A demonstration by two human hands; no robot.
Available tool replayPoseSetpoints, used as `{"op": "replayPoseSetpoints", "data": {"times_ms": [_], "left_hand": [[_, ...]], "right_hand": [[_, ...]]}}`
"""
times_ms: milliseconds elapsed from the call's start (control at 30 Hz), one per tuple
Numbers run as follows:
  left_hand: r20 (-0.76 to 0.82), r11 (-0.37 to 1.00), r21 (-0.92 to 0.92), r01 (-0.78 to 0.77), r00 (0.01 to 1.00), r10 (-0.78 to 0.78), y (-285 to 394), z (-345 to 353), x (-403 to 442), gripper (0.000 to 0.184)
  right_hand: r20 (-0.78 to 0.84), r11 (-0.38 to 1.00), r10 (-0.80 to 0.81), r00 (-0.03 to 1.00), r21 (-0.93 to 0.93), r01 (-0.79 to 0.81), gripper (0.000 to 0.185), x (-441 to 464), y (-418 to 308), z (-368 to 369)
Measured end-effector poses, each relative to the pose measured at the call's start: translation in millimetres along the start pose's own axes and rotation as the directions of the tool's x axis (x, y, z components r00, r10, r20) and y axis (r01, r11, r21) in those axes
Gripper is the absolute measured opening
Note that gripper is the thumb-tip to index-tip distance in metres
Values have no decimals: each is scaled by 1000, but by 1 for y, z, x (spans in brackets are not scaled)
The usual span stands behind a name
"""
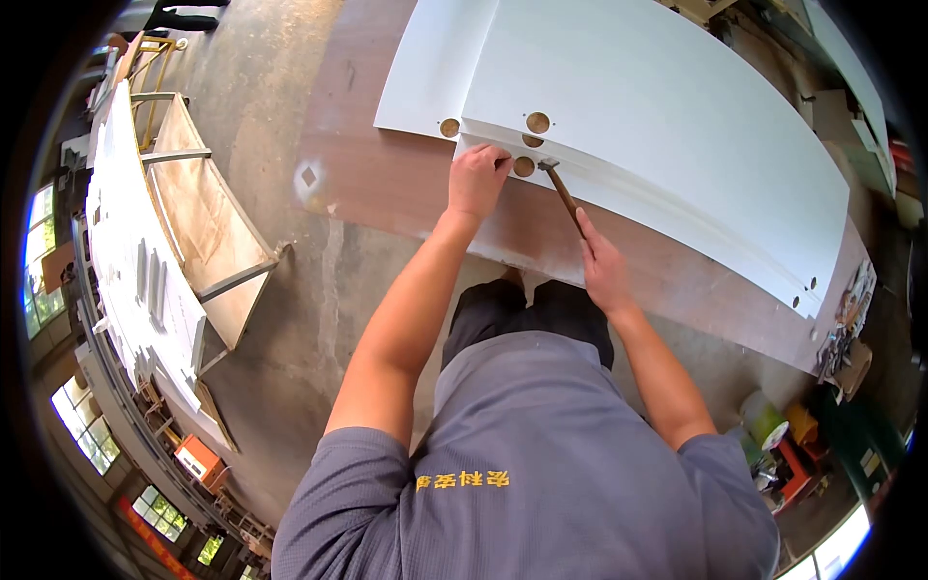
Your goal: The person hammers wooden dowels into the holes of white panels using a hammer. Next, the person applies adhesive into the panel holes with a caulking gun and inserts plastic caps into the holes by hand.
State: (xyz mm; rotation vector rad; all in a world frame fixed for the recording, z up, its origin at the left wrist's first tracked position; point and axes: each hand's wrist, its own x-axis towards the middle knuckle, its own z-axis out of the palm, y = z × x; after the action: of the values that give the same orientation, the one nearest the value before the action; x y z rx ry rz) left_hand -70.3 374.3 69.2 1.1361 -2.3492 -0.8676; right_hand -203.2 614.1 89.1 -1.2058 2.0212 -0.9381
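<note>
In the head view a large white panel (619,87) with round cut-out holes lies on a brown board. My left hand (477,181) is at the panel's near edge, its fingertips pinched together just left of a round hole (524,166). Anything between those fingers is too small or hidden to make out. My right hand (604,266) is closed around the wooden handle of a hammer (564,192). The hammer's small metal head is over the panel edge, just right of the same hole and a short way from my left fingertips.
The brown board (387,188) extends beyond the panel on the left and front. At left, white pieces (145,261) lie on a stand with a wooden shelf (198,184). Metal bits (851,314) are heaped at the board's right end, above containers (764,420) on the floor.
</note>
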Motion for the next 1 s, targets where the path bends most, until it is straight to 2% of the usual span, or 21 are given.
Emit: {"op": "replayPoseSetpoints", "data": {"times_ms": [133, 200, 333, 433, 533, 600, 633, 700, 800, 867, 967, 1000], "left_hand": [[43, 998, 57, -26, 999, 23, -1, 1, 6, 10], [128, 973, 189, -131, 986, 108, -2, -1, 10, 9], [205, 956, 237, -172, 971, 124, -1, -2, 16, 8], [282, 924, 295, -242, 946, 158, -4, 2, 15, 8], [198, 959, 214, -188, 969, 146, -8, 3, 14, 7], [118, 978, 141, -152, 984, 135, -6, 1, 8, 9], [109, 978, 143, -152, 985, 137, -4, -1, 7, 9], [159, 996, 81, -36, 987, 22, 0, -8, 5, 20], [108, 998, -5, 58, 993, -57, -1, -14, -3, 29], [118, 996, -34, 84, 990, -79, -6, -17, -9, 30], [118, 993, -56, 106, 988, -98, -6, -24, -11, 32], [112, 993, -55, 102, 989, -95, -5, -23, -12, 33]], "right_hand": [[20, 1000, 17, 1000, 19, -17, 60, 2, -11, -2], [21, 1000, 5, 1000, 21, -6, 60, 1, -12, -1], [-19, 998, -40, 999, 57, 41, 60, 0, -8, 4], [-26, 998, 11, 1000, 68, -9, 60, -3, -10, 2], [-55, 993, -20, 998, 119, 26, 59, 3, -9, 6], [-45, 995, -33, 998, 90, 37, 60, 7, -12, 5], [-34, 997, -46, 998, 62, 48, 61, 11, -15, 4], [-9, 998, -58, 998, 39, 58, 62, 17, -16, 4], [34, 997, -77, 996, 0, 77, 63, 27, -16, 6], [57, 995, -99, 993, -15, 100, 64, 30, -21, 7], [5, 981, -193, 981, 21, 193, 64, 32, -22, 12], [56, 984, -163, 985, -70, 166, 64, 33, -18, 15]]}}
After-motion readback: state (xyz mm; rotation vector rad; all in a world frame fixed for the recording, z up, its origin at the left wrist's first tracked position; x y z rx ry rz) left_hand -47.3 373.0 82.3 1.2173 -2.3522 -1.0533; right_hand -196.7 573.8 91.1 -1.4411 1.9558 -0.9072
